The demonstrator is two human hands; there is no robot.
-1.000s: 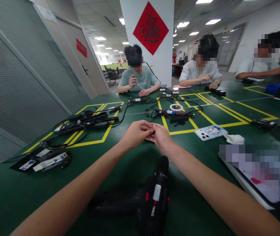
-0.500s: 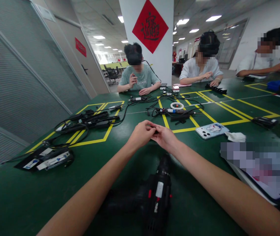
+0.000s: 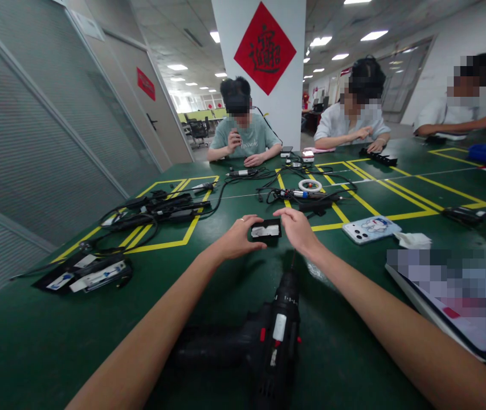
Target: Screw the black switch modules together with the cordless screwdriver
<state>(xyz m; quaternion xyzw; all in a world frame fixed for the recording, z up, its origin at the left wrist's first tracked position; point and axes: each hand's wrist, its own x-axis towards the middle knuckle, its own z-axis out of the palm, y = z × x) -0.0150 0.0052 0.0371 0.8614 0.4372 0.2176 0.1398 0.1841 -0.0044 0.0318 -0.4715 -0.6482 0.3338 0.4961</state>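
On the green table between my hands lies a small black tray-like part (image 3: 265, 230) with a white strip along it. My left hand (image 3: 239, 238) is at its left end, thumb and fingers spread apart around that end; whether they touch it I cannot tell. By the right end is my right hand (image 3: 297, 230), its fingers stretched out and holding nothing. A black power drill (image 3: 274, 341) lies on its side between my forearms, with a thin bit pointing away from me toward the right hand. Some clear plastic (image 3: 317, 270) shows beneath my right wrist.
Black tools and cables (image 3: 161, 208) lie on the left, with black labelled pieces (image 3: 97, 276) nearer. More cabled tools and a white ring (image 3: 310, 185) sit ahead. A phone (image 3: 371, 229) and tissue (image 3: 413, 240) are on the right. Several people sit around the table.
My hands, closed together before, have moved apart. The black part, then mostly hidden between the fingers, now shows on the table between them.
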